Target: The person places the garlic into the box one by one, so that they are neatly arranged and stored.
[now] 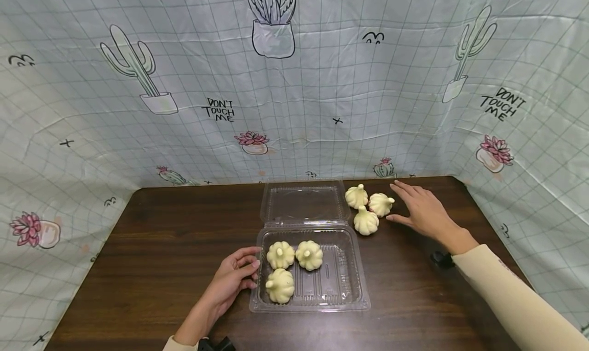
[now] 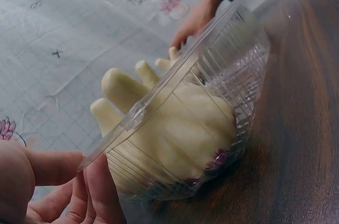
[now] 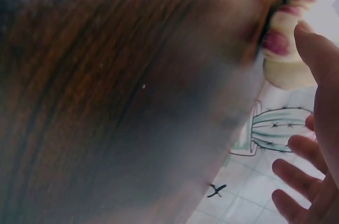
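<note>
A clear plastic clamshell box point(image 1: 329, 289) lies with its lid point(image 1: 303, 203) folded back. Inside, on the left half, sit several pale garlic bulbs: one at the back left point(image 1: 280, 255), one beside it point(image 1: 309, 255) and one in front point(image 1: 280, 286). My left hand point(image 1: 232, 277) pinches the box's left rim between thumb and fingers, plain in the left wrist view. Right of the lid, a cluster of garlic bulbs point(image 1: 366, 221) rests on the table. My right hand point(image 1: 423, 213) is spread just right of the cluster, fingers apart, holding nothing.
The dark wooden table point(image 1: 175, 248) runs back to a cloth printed with cacti point(image 1: 303, 100), which hangs behind and along both sides. The lid reaches almost to the table's back edge. In the right wrist view, pink patches show on a bulb point(image 3: 286, 38).
</note>
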`<act>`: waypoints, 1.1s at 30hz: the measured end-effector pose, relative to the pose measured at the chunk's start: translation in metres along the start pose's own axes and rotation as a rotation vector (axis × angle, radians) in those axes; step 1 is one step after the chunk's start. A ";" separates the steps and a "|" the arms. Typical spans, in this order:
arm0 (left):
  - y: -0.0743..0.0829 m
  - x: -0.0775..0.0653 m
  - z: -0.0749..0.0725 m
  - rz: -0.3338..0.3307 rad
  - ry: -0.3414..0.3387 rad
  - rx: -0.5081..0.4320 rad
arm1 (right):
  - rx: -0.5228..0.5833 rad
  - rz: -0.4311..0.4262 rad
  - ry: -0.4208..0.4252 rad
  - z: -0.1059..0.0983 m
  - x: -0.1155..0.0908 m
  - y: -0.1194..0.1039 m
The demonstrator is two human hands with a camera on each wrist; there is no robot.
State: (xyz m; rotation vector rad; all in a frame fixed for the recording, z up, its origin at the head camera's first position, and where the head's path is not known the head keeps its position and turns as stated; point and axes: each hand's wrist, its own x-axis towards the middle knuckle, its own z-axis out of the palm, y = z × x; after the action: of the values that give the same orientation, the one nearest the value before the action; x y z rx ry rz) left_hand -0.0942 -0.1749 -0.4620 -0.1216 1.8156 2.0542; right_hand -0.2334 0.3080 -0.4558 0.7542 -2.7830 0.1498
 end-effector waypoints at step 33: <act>-0.003 0.001 0.001 0.007 -0.005 -0.010 | 0.202 -0.099 -0.105 0.015 0.020 0.012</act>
State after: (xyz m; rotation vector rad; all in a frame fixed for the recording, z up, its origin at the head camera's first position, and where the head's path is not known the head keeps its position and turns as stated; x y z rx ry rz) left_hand -0.0940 -0.1732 -0.4651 -0.1133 1.8058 2.0669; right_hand -0.2591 0.3065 -0.4652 0.9727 -2.8508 0.3878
